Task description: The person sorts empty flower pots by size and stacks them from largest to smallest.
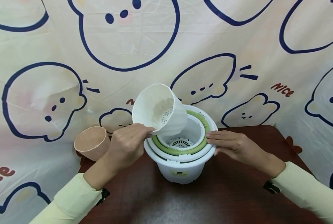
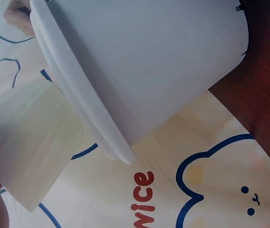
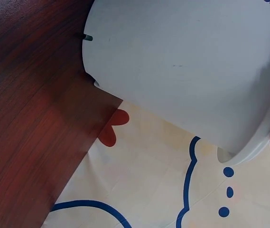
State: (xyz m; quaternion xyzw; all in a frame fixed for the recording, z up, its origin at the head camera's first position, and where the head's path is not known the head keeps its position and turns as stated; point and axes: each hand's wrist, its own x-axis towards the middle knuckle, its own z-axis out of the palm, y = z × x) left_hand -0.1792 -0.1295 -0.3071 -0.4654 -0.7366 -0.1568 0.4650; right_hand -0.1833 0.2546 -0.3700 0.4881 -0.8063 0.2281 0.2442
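Note:
Several flowerpots stand nested in one another on the table; the white outermost pot carries a small label. Inside it show more white rims, a green rim and an innermost white pot with a slotted bottom. My left hand pinches the rim of a thin white faceted pot, tilted above the stack's left side, its perforated bottom visible. In the left wrist view this pot is pale beside the fingers. My right hand grips the stack's right rim, fingers on top and thumb lower.
A peach-coloured faceted pot lies tilted at the table's back left corner, behind my left forearm. The dark brown wooden table ends at a patterned cloth hanging behind and at both sides.

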